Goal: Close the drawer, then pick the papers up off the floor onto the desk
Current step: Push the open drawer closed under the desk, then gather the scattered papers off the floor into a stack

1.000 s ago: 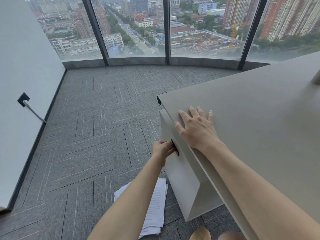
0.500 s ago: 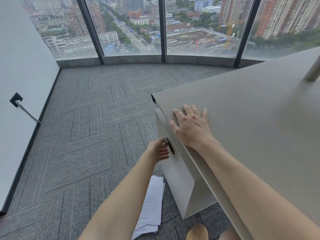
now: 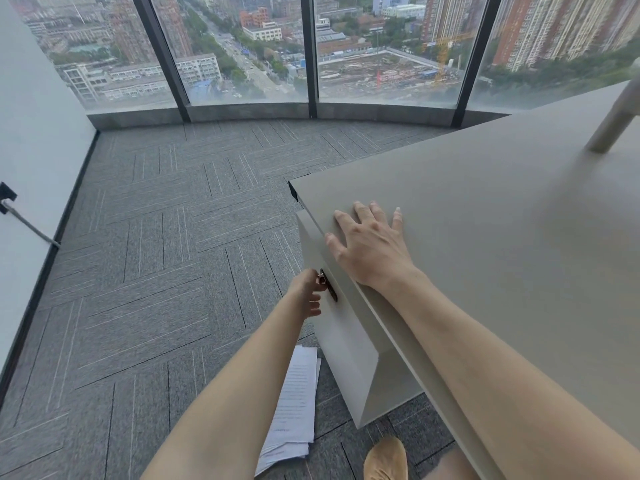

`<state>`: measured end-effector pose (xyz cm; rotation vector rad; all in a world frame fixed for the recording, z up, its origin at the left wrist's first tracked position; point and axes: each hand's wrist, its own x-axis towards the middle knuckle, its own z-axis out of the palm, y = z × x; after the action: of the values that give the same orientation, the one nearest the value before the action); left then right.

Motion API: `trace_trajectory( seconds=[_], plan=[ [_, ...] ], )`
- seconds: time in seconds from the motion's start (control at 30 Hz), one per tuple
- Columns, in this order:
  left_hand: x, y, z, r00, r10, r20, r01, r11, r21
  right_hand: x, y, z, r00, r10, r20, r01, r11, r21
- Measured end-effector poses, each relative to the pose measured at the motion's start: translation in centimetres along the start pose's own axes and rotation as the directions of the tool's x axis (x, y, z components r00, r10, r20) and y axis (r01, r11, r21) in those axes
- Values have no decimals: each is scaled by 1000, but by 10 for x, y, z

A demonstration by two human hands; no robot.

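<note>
The right hand (image 3: 369, 245) lies flat, palm down, on the desk (image 3: 502, 237) close to its left edge, fingers spread wide and holding nothing, the forearm stretched across the desk top. The left arm reaches forward and down, and the left hand (image 3: 308, 292) sits at the dark handle (image 3: 330, 289) on the drawer (image 3: 341, 337) front, fingertips touching it and the other fingers loosely curled; whether it actually grips the handle I cannot tell. The drawer is a pale beige box under the desk edge, its flat front facing left toward the carpet (image 3: 156, 271). The papers (image 3: 294, 407), a loose stack of white printed sheets, lie on the grey carpet just beside the drawer's lower front, partly hidden by the left forearm. A tan shoe (image 3: 386, 459) shows near the bottom edge.
</note>
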<state>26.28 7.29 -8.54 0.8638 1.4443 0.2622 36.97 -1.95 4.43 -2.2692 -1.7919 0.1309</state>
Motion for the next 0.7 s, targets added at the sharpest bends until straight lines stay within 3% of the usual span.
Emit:
trace_trajectory(
  seconds=[0.23, 0.37, 0.5, 0.7],
  plan=[
    [-38, -10, -25, 970, 230, -73, -213, 958, 193, -6, -6, -7, 1000, 1, 22, -1, 1000, -5],
    [-76, -15, -55, 912, 401, -84, -333, 845, 418, -11, -16, -11, 996, 51, 69, -50, 999, -20],
    [-113, -23, -89, 859, 503, -100, -361, 731, 579, -25, -43, -22, 972, 114, 207, -112, 994, -22],
    [-159, -45, -135, 816, 548, -186, -326, 701, 634, -73, -103, -17, 984, -106, 145, 94, 992, 88]
  ],
)
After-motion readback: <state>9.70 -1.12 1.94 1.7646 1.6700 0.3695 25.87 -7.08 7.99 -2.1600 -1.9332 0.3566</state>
